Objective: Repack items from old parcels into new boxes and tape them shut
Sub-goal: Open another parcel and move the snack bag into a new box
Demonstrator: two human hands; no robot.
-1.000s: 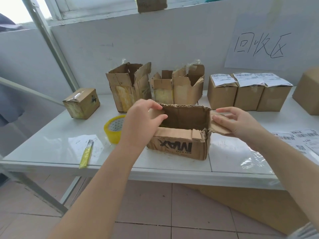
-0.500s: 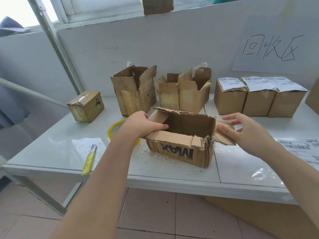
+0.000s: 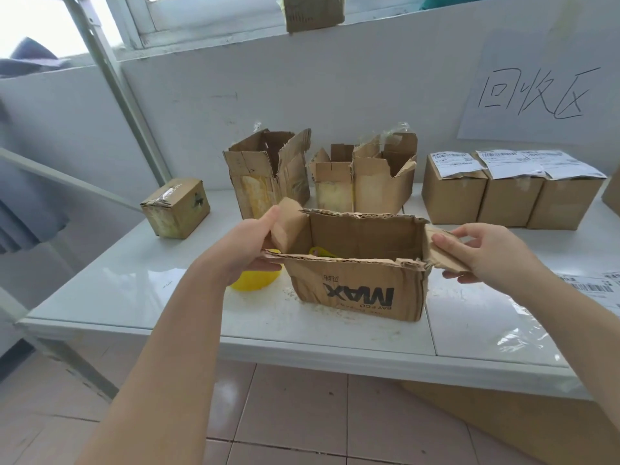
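Not much to see inside the MAX box (image 3: 359,293): just a sliver of something yellow (image 3: 318,252) peeking over the near wall, shape unclear. The yellow tape roll (image 3: 256,281) on the worktop (image 3: 134,290) is mostly hidden behind the left wrist, and the shipping labels (image 3: 600,286) are cut off at the right edge.

The left grip (image 3: 248,245) is clamped on the left end flap (image 3: 288,226), thumb on top, fingers tucked out of sight behind it. The right grip (image 3: 483,250) pinches the torn right end flap (image 3: 443,253), thumb over, fingers under.

So the box sits on the worktop squarely between the two grips, a flap in each. Its long axis runs left to right across the view, with the mouth up. The near long wall faces the camera, its MAX print upside down.
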